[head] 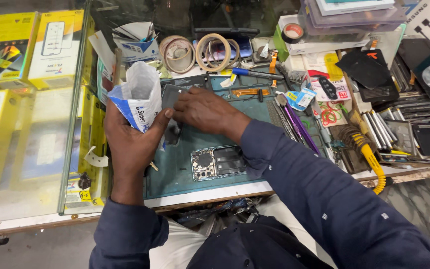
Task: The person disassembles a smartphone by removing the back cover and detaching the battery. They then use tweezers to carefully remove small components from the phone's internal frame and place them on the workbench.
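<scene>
My left hand [130, 137] grips a white and blue paper pouch [138, 94], holding it upright with its mouth open. My right hand [207, 110] rests on a dark flat phone part [171, 97] right beside the pouch, fingers closed over its edge. Both hands hover above a teal work mat [175, 169]. On the mat near me lies an opened phone body [218, 162] with its circuit board and battery exposed.
Rolls of tape [213, 52] lie at the back. Screwdrivers and a purple tool [298, 124] sit right of the mat. A yellow coiled cable [372, 159], metal strips and dark panels crowd the right side. Yellow boxes [55, 45] fill the glass case at left.
</scene>
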